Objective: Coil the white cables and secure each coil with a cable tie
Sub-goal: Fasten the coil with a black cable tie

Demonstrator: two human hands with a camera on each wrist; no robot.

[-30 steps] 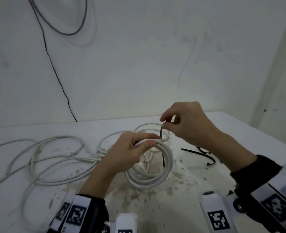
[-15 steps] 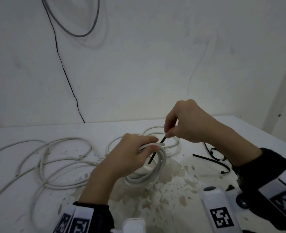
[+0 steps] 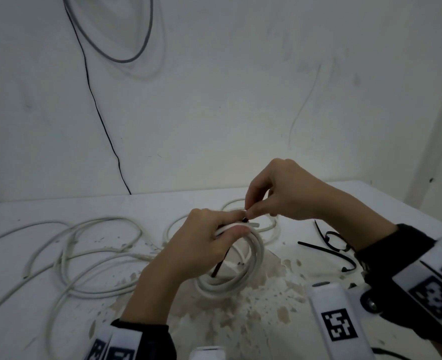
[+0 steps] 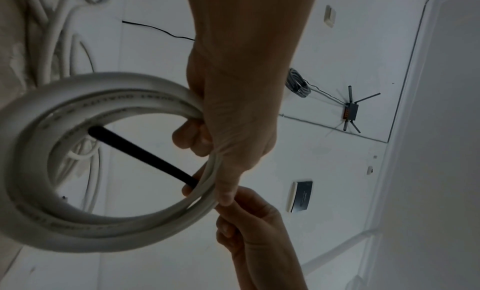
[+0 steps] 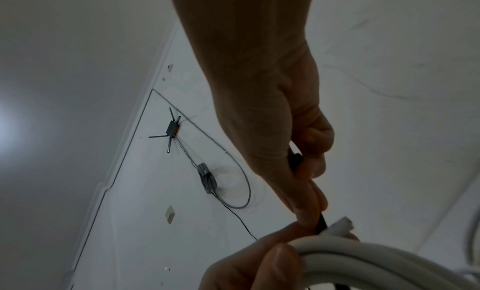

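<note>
Head view: left hand [image 3: 201, 245] grips coil [image 3: 243, 276], right hand [image 3: 287, 193] pinches tie [image 3: 221, 266]

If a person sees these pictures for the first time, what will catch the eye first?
The two hands at the table's middle: the left hand grips a white cable coil, and the right hand pinches a black cable tie passing through it. Loose white cable sprawls at left.

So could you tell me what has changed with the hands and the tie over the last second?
The right hand came down until its fingertips meet the left hand at the top of the coil, and the tie swung from upright to slanting through the coil's opening. Unchanged: the left hand grips the coil, the right pinches the tie, and the loose cable and spare ties lie on the table.
</note>
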